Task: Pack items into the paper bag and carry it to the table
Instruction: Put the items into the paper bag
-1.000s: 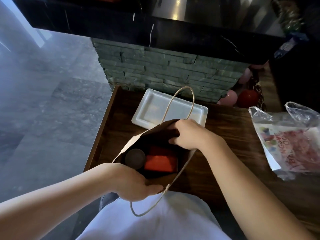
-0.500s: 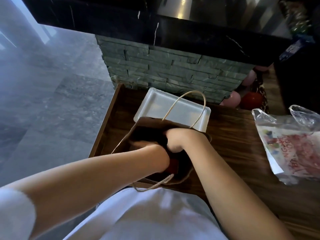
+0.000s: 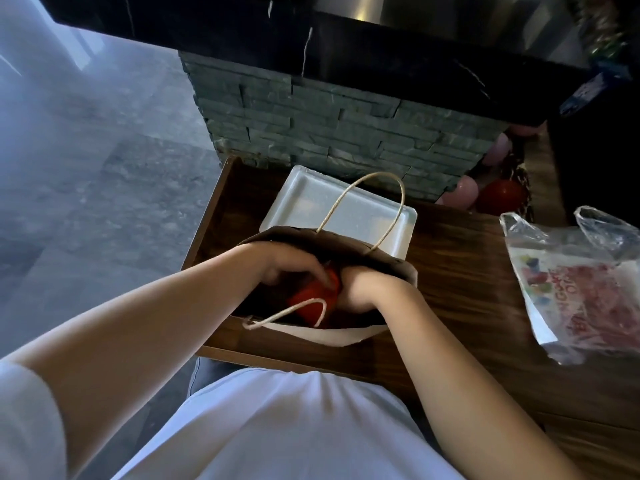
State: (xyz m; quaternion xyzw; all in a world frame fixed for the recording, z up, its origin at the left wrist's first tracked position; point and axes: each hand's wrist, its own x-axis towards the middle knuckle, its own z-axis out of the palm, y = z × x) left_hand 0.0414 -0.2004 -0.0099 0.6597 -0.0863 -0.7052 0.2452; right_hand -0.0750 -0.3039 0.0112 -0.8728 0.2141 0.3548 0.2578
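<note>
A brown paper bag (image 3: 388,261) with twine handles stands open on the dark wooden table (image 3: 460,271), right in front of me. Both my hands are down inside its mouth. My left hand (image 3: 294,268) rests with its fingers on a red box (image 3: 311,303) that lies in the bag. My right hand (image 3: 360,289) is pressed against the right side of the same box, its fingers hidden inside the bag. The near handle loops across the red box. A round dark item seen earlier in the bag is hidden by my left forearm.
A white rectangular tray (image 3: 311,199) lies behind the bag, against a grey stone-brick wall (image 3: 346,133). A clear plastic bag with a red printed packet (image 3: 581,282) lies on the table to the right. Red and pink balls (image 3: 502,197) sit at the back right. The table's left edge drops to grey floor.
My left hand let go of the bag's near rim and went down inside the bag onto the red box. My right hand sank deeper in beside it.
</note>
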